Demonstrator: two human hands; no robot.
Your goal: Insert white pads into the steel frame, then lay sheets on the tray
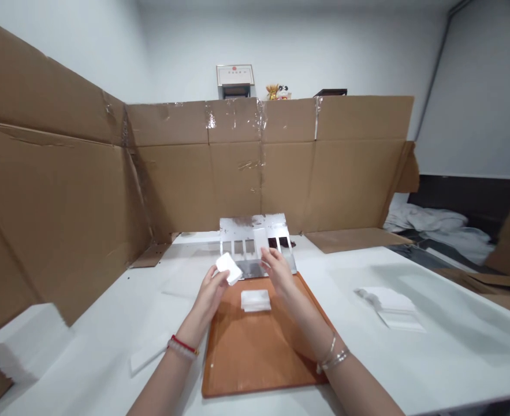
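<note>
My left hand (212, 287) pinches a small white rectangular piece with rounded corners (229, 268) above the far left part of an orange-brown board (255, 352). At the board's far edge, my right hand (278, 270) has its fingers closed on the lower end of a thin white strip (260, 238). That strip stands up in front of a silvery metal panel (237, 225) with several rectangular openings. Between my hands, a small stack of white pieces (255, 300) lies on the board.
A thick white block or stack (27, 341) stands at the left, with a flat white piece (147, 353) nearer the board. White sheets (388, 307) lie on the right of the white table (445, 364). Cardboard walls (233, 179) enclose the back and left.
</note>
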